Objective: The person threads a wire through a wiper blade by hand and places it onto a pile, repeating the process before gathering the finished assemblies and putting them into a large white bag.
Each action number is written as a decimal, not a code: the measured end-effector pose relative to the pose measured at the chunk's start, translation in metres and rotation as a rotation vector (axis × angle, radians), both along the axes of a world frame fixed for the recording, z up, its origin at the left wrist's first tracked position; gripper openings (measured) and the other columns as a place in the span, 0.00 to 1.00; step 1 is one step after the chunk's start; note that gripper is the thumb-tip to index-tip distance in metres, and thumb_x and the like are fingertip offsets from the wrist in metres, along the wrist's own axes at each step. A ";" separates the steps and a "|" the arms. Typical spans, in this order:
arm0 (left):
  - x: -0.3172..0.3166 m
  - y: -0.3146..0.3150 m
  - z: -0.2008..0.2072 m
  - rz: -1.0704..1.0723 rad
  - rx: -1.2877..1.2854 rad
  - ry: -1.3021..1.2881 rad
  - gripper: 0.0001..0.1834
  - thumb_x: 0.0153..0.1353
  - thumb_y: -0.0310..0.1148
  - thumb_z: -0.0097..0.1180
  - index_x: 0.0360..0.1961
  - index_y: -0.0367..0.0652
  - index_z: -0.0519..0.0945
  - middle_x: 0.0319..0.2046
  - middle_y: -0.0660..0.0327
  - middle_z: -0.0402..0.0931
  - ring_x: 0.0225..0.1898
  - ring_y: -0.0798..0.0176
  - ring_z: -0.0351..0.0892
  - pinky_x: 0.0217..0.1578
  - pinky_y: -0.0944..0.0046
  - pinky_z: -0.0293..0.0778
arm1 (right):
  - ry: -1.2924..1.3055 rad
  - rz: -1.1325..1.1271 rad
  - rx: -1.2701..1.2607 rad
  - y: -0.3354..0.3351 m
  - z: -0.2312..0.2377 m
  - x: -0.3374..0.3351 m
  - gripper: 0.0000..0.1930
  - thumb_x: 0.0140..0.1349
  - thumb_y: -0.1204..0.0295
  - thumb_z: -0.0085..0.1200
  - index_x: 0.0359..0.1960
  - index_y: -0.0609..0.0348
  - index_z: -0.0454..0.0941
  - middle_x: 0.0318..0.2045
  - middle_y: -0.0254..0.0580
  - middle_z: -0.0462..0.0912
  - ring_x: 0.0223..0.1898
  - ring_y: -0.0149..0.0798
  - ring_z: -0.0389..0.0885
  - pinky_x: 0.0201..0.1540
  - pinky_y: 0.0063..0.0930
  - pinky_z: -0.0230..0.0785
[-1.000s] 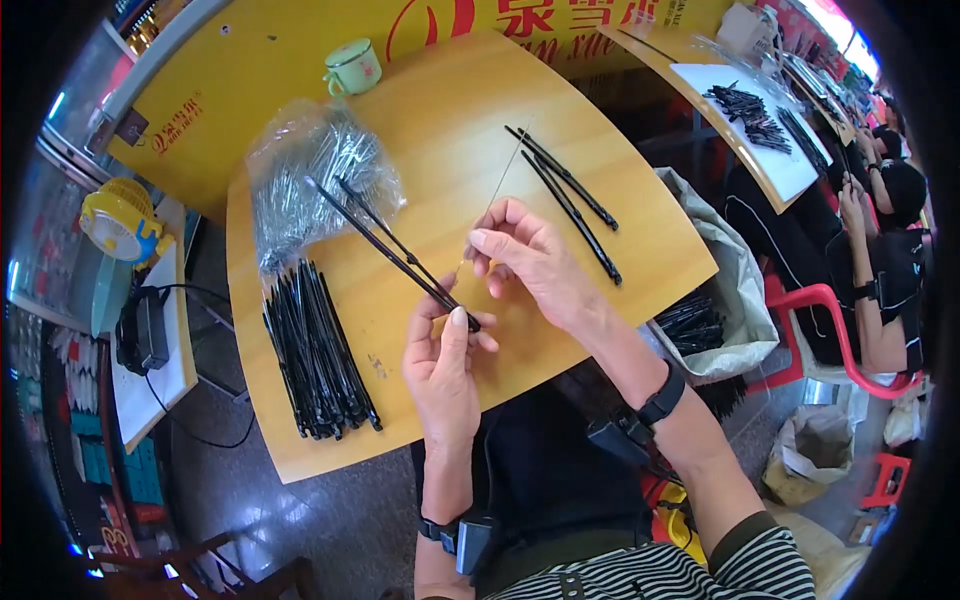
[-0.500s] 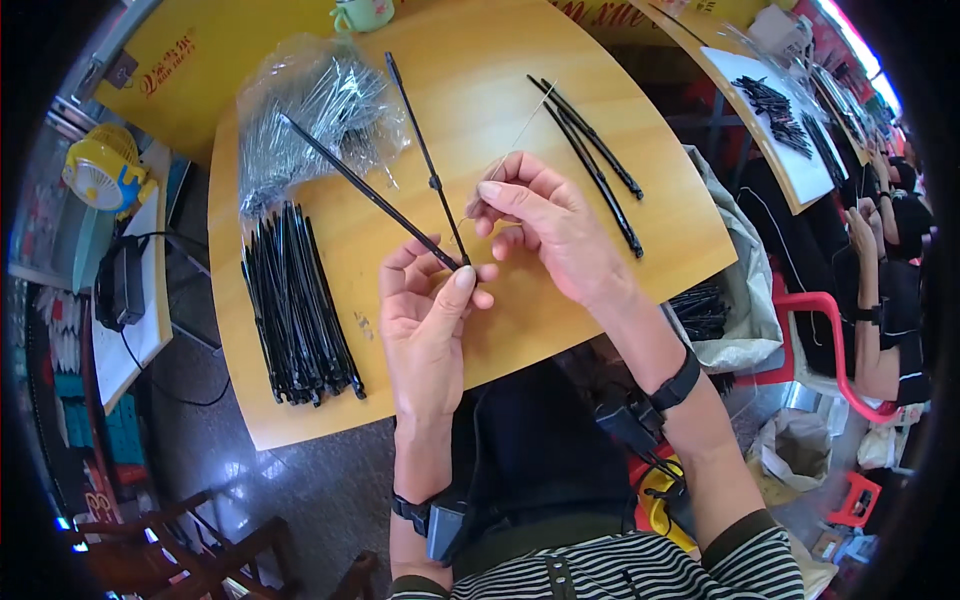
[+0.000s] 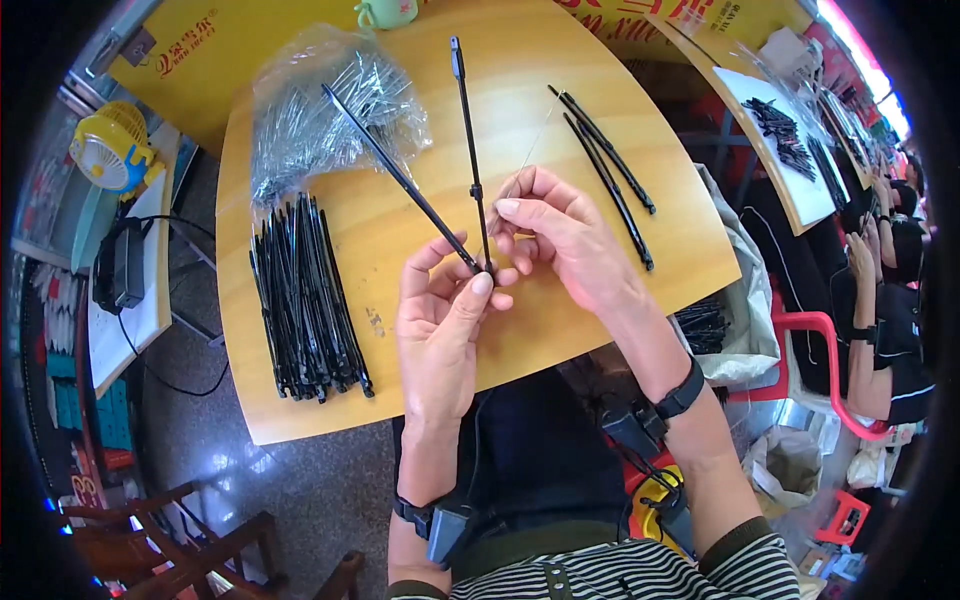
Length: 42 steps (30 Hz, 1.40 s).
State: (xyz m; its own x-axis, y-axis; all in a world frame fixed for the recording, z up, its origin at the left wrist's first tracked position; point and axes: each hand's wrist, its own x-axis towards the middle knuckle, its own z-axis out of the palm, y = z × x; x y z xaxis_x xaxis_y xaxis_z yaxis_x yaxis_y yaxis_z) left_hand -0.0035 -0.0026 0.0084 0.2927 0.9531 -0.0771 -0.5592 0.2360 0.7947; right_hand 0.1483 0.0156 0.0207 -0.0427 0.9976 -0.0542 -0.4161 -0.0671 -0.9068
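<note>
My left hand [image 3: 445, 320] pinches two slim black rods at their lower ends, thumb on top. One rod [image 3: 395, 170] leans up to the left; the other rod [image 3: 468, 125], with a small collar partway along, stands more upright. Together they spread in a V. My right hand [image 3: 560, 235] is just beside them, its thumb and forefinger closed on a thin metal wire [image 3: 536, 143] that sticks up past the fingers. The wire's lower end is hidden by my fingers. Whether the rods are joined at the bottom is covered by the left fingertips.
A pile of black rods [image 3: 305, 310] lies at the table's left, below a clear plastic bag [image 3: 335, 115] of thin metal pins. Several more rods [image 3: 612, 180] lie at the right. A whitish sack [image 3: 745, 340] stands beside the table. People work at a further table [image 3: 800, 200].
Both hands are slightly further right and lower in the picture, and the collared rod stands more upright. The table has shifted a little in view. Both grips look the same.
</note>
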 end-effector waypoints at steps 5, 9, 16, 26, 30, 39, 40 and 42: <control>0.001 0.002 0.001 0.000 0.008 0.005 0.18 0.58 0.21 0.51 0.49 0.39 0.65 0.34 0.60 0.72 0.32 0.69 0.75 0.35 0.72 0.72 | 0.036 0.035 -0.001 0.002 0.000 0.000 0.06 0.61 0.70 0.48 0.32 0.58 0.70 0.26 0.35 0.76 0.24 0.23 0.73 0.23 0.13 0.64; 0.002 0.003 0.001 -0.005 0.027 -0.016 0.18 0.57 0.21 0.52 0.49 0.40 0.65 0.34 0.61 0.72 0.31 0.69 0.75 0.34 0.73 0.72 | 0.032 0.013 0.000 0.001 0.000 -0.001 0.05 0.61 0.71 0.47 0.30 0.58 0.70 0.25 0.33 0.75 0.22 0.22 0.73 0.21 0.13 0.64; -0.002 0.003 0.001 -0.023 0.016 0.004 0.18 0.57 0.21 0.52 0.49 0.41 0.66 0.32 0.61 0.73 0.30 0.70 0.75 0.34 0.73 0.72 | 0.045 0.007 -0.033 0.003 0.002 -0.004 0.04 0.60 0.71 0.48 0.30 0.58 0.70 0.25 0.33 0.75 0.24 0.22 0.72 0.20 0.13 0.64; -0.001 0.001 -0.002 -0.038 0.016 -0.024 0.18 0.58 0.21 0.51 0.50 0.41 0.66 0.33 0.60 0.73 0.32 0.69 0.75 0.35 0.73 0.73 | 0.036 0.056 -0.076 0.002 -0.001 0.000 0.05 0.60 0.71 0.48 0.31 0.59 0.70 0.24 0.33 0.74 0.22 0.22 0.72 0.20 0.13 0.64; -0.002 0.001 -0.003 -0.047 0.025 -0.018 0.18 0.58 0.21 0.51 0.50 0.41 0.66 0.33 0.60 0.73 0.32 0.69 0.76 0.35 0.74 0.73 | 0.037 0.052 -0.105 0.003 -0.001 -0.001 0.06 0.60 0.70 0.49 0.32 0.59 0.70 0.23 0.33 0.74 0.21 0.22 0.72 0.19 0.12 0.64; 0.000 0.000 0.001 -0.057 0.063 -0.001 0.19 0.58 0.21 0.51 0.50 0.39 0.65 0.35 0.59 0.72 0.33 0.69 0.76 0.37 0.73 0.73 | 0.020 0.056 -0.108 0.004 -0.002 0.000 0.06 0.59 0.70 0.50 0.30 0.58 0.71 0.21 0.33 0.75 0.16 0.22 0.72 0.17 0.12 0.64; -0.001 0.000 0.000 -0.055 0.062 0.000 0.19 0.58 0.21 0.51 0.50 0.39 0.65 0.35 0.59 0.72 0.33 0.69 0.76 0.37 0.73 0.73 | 0.021 0.058 -0.109 0.004 -0.001 -0.001 0.06 0.59 0.70 0.50 0.30 0.58 0.71 0.21 0.33 0.75 0.16 0.22 0.72 0.17 0.12 0.64; 0.000 0.000 -0.002 -0.044 0.067 -0.005 0.19 0.58 0.20 0.51 0.50 0.38 0.65 0.36 0.58 0.73 0.34 0.69 0.75 0.37 0.73 0.73 | 0.045 0.066 -0.115 0.004 -0.002 0.000 0.06 0.58 0.70 0.50 0.30 0.59 0.72 0.21 0.33 0.75 0.17 0.21 0.71 0.17 0.11 0.64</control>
State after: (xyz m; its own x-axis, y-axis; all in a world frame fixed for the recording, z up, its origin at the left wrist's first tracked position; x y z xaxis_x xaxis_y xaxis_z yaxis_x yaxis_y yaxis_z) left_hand -0.0039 -0.0027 0.0059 0.3347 0.9423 -0.0117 -0.5535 0.2066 0.8068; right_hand 0.1483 0.0196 0.0191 -0.1127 0.9800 -0.1642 -0.4476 -0.1975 -0.8721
